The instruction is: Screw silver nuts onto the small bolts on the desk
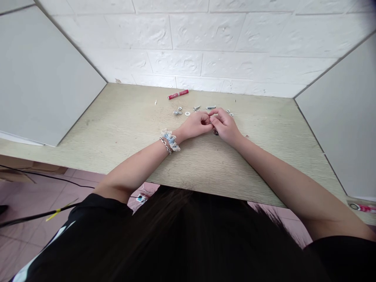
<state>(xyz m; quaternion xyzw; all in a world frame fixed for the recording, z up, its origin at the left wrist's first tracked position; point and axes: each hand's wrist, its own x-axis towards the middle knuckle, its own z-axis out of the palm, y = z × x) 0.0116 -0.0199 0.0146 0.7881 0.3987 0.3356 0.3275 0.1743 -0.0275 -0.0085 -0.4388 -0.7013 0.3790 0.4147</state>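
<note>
My left hand (197,125) and right hand (226,128) meet, fingertips pinched, prob. so each steadies the other; can't tell what's btwn. Small dark shiny piece (216,132) at their 5 o'clock, held or not unclear. Silvery metal bolts (210,107), nuts (231,114) & flat round washer (187,114) lie 10 to 2 o'clock on pale wood-grain bench (117,137), prob. for easy reach

Matt grained wood-look tabletop (117,113), shiny metal bolts (211,107)
</note>
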